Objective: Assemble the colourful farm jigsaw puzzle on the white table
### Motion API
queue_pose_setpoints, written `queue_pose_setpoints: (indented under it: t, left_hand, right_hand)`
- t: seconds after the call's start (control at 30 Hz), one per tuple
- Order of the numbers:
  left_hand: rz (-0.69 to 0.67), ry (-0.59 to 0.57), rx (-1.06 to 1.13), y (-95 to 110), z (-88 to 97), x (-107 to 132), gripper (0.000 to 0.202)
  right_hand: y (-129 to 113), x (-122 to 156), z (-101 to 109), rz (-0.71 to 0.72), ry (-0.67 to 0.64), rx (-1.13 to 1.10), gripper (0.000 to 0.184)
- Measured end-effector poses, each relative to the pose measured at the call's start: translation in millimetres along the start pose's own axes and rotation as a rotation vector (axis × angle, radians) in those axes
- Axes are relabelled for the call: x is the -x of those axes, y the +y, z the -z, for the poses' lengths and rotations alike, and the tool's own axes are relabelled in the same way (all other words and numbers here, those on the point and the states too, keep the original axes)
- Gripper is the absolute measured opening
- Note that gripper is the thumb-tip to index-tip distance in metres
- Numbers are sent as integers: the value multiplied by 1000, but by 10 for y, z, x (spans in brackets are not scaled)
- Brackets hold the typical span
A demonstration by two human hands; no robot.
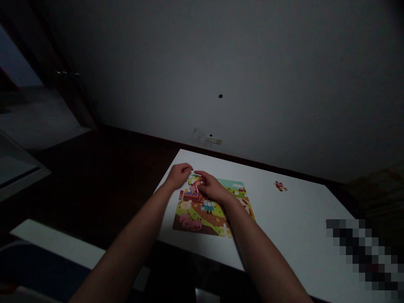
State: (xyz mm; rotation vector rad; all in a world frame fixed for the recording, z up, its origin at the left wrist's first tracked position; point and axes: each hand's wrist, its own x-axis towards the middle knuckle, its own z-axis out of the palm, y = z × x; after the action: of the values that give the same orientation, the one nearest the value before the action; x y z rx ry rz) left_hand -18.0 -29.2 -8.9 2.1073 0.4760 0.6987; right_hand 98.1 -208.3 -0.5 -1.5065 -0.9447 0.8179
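Observation:
A farm-scene jigsaw puzzle lies on the white table, with a pink pig, a hen and a figure in blue visible in its picture. Over its upper left corner, a puzzle piece with a pale edge is between my two hands. My left hand pinches the piece from the left, fingers closed. From the right, my right hand curls its fingers on the piece and covers part of the puzzle's middle. A section with a red barn looks askew under the hands; its exact fit cannot be made out.
On the white table, a loose puzzle piece lies to the right. Behind the table is a grey wall with a socket strip. A white-edged seat or bench stands at lower left. A pixelated patch hides the lower right.

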Motion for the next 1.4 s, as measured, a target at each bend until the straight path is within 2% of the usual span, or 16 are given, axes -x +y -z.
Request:
queue_pose_setpoints:
  t: [0.07,0.2,0.4,0.53,0.67,0.73,0.83,0.9,0.97,1.03,1.2,1.4]
  left_hand:
    - [-17,-50,35,13,-3,11,24]
    - [-39,-168,38,29,2,11,24]
    - [-124,-178,15,75,31,12,22]
    - [-26,-230,108,74,38,16,24]
    - [26,-213,164,53,17,9,25]
    - [48,-196,224,52,-18,8,27]
    - [105,-155,314,63,-87,10,43]
    - [130,-151,344,73,-120,10,51]
    - [144,-170,372,80,-130,8,51]
    - [155,-195,414,81,-115,6,49]
    - [137,-231,429,85,-63,16,40]
    - [166,-237,433,121,-56,24,32]
  right_hand:
    - [74,-2,-13,14,-13,-47,58]
    - [189,-38,-2,33,53,-114,45]
    - [227,-74,-3,45,142,-207,40]
    - [184,-96,19,-16,182,-280,35]
    - [153,-107,60,-52,185,-399,37]
    - [143,-94,60,-10,165,-340,43]
    - [118,-54,28,47,117,-228,62]
    - [91,-24,4,46,83,-186,69]
    - [65,-7,-10,29,60,-176,72]
    - [52,-11,-11,12,76,-209,67]
    - [125,-92,15,54,239,-196,32]
    - [281,-165,55,62,262,-109,28]
